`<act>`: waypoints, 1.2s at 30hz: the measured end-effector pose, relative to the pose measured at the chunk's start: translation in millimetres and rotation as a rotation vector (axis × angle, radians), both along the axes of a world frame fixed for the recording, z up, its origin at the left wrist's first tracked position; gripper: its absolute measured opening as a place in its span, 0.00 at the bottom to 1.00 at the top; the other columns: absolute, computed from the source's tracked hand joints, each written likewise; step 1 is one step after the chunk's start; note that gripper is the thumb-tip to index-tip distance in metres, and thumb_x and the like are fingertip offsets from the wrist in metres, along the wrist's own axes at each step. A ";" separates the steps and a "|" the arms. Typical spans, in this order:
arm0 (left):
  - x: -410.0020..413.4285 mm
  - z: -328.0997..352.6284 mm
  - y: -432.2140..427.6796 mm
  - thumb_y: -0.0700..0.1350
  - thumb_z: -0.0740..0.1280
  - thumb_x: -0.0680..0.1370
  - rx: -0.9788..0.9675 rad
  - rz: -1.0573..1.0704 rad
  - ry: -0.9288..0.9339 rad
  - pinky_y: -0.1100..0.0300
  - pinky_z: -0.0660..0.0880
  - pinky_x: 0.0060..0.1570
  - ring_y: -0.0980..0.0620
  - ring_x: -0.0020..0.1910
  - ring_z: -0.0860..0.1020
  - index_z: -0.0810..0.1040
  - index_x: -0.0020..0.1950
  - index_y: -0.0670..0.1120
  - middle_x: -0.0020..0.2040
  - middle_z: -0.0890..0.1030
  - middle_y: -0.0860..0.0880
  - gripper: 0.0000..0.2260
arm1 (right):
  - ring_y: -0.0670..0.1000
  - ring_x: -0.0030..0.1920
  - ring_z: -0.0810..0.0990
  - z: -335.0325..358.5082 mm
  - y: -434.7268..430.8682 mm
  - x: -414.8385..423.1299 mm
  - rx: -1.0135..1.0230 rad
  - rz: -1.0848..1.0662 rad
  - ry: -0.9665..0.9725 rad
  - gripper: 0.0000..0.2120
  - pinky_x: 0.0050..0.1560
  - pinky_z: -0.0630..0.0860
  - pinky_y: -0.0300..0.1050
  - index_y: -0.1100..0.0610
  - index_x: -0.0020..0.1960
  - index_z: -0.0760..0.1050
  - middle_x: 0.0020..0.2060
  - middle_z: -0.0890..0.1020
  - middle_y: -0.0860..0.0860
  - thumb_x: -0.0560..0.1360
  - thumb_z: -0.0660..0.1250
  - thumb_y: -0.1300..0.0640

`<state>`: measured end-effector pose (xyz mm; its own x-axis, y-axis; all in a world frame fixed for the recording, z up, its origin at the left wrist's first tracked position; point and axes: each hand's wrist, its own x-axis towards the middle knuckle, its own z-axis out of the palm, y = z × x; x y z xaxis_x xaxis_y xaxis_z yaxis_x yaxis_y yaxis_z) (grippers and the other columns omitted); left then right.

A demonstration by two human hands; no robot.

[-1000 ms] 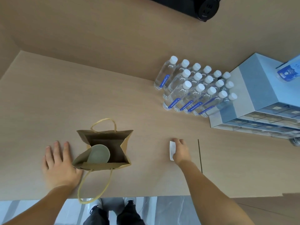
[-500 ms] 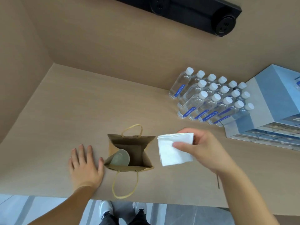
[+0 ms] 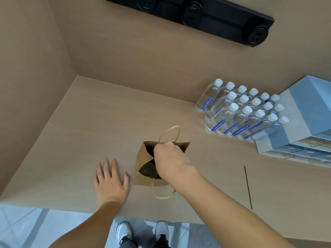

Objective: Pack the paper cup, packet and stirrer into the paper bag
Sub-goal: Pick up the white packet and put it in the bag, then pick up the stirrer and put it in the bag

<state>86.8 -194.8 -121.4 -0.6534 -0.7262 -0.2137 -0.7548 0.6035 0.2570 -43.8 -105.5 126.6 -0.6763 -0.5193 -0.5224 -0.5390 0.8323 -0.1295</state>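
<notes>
The brown paper bag (image 3: pixel 143 156) stands open on the wooden table. Inside it the pale paper cup (image 3: pixel 147 171) lies tilted, in shadow. My right hand (image 3: pixel 170 161) is over the bag's mouth with its fingers curled down inside. The white packet it carried is hidden under it. Palm down and fingers spread, my left hand (image 3: pixel 110 181) rests flat on the table just left of the bag without touching it. A thin dark stick, apparently the stirrer (image 3: pixel 248 187), lies on the table to the right.
Several water bottles (image 3: pixel 241 113) stand in rows at the back right, next to a blue-white drawer box (image 3: pixel 300 122). A black socket strip (image 3: pixel 197 17) is on the back wall. The table's front edge (image 3: pixel 71 209) is close to my body.
My right hand picked the white packet up from the table, carried it left and lowered it into the bag's mouth. My left hand stayed flat beside the bag.
</notes>
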 end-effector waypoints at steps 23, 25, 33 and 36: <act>1.0 -1.3 1.9 0.61 0.48 0.77 -0.016 0.002 0.040 0.41 0.52 0.77 0.37 0.80 0.53 0.59 0.78 0.45 0.80 0.59 0.39 0.33 | 0.54 0.39 0.86 -33.8 148.8 -77.0 -0.600 -0.717 0.223 0.09 0.48 0.82 0.51 0.52 0.45 0.82 0.35 0.87 0.52 0.73 0.63 0.56; 0.9 -2.0 1.9 0.61 0.46 0.78 -0.026 -0.005 0.030 0.42 0.51 0.77 0.37 0.80 0.52 0.58 0.79 0.46 0.81 0.58 0.40 0.33 | 0.61 0.58 0.79 -85.6 194.2 -100.7 -0.320 -0.792 0.234 0.17 0.61 0.73 0.51 0.58 0.63 0.75 0.54 0.83 0.60 0.75 0.63 0.57; 0.0 -12.0 1.0 0.60 0.50 0.77 -0.053 0.011 0.039 0.41 0.51 0.76 0.37 0.79 0.53 0.59 0.78 0.47 0.80 0.59 0.40 0.32 | 0.67 0.63 0.71 -206.1 307.3 -80.9 0.121 -1.057 0.157 0.20 0.64 0.69 0.56 0.63 0.65 0.73 0.63 0.72 0.65 0.79 0.58 0.52; -1.4 -9.3 2.5 0.59 0.51 0.76 -0.057 0.018 0.037 0.42 0.50 0.77 0.37 0.79 0.53 0.59 0.78 0.46 0.80 0.59 0.40 0.32 | 0.66 0.59 0.73 -211.7 304.6 -74.8 0.066 -1.006 0.278 0.15 0.58 0.72 0.55 0.65 0.59 0.77 0.58 0.74 0.65 0.77 0.61 0.59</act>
<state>85.4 -192.3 -130.7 -0.6465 -0.7485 -0.1476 -0.7565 0.6041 0.2505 -118.6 199.0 -85.1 -0.8812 0.3739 -0.2895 0.4026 0.9143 -0.0447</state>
